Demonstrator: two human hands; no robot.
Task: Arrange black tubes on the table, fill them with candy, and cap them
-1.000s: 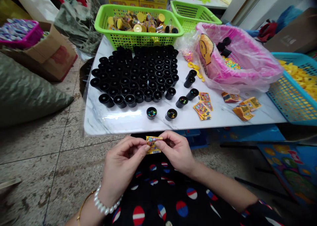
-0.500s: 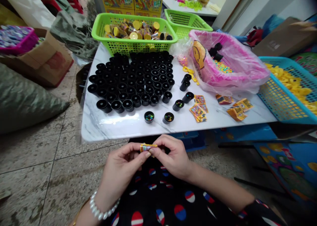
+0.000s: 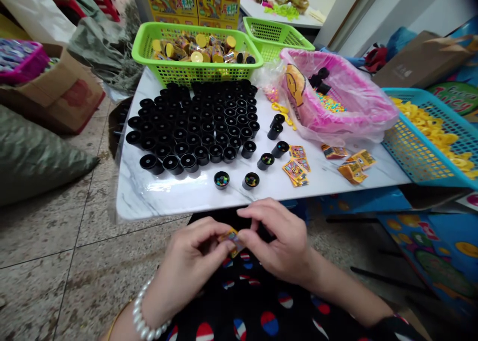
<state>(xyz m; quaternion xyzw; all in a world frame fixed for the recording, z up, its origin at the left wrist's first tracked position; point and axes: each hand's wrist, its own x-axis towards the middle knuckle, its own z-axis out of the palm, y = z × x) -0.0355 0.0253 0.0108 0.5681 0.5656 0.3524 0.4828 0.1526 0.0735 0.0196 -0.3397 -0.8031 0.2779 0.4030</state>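
2 bare hands, held over the lap just beyond the near edge of the white marble table (image 3: 149, 196): 1 printed foil packet (image 3: 232, 240), small and yellow with mixed colours, lies tilted between them, clear of the tabletop. Left hand (image 3: 190, 254): narrow pinch, thumb and fingers closed on the packet's left end; 1 pearl bracelet (image 3: 144, 321) on the wrist. Right hand (image 3: 278, 241): half open, fingers spread and curled, the lowest at the packet's right end; whether it grips cannot be told. Under both hands, 1 black garment with red, white and blue dots (image 3: 257, 301). Left half of the tabletop: 1 dense block of black plastic cups (image 3: 194, 127). Near the front edge, just below that block: 2 open black cups holding coloured beads (image 3: 221, 180). Right of centre: several more printed packets (image 3: 295, 171), lying flat in loose groups. Rear edge: 1 green plastic basket of yellow-capped containers (image 3: 194, 47). Rear right corner: 1 pink-lined tub (image 3: 358, 92) holding beads and black cups. Right edge: 1 blue plastic basket of yellow pieces (image 3: 421, 147), partly overhanging the table.
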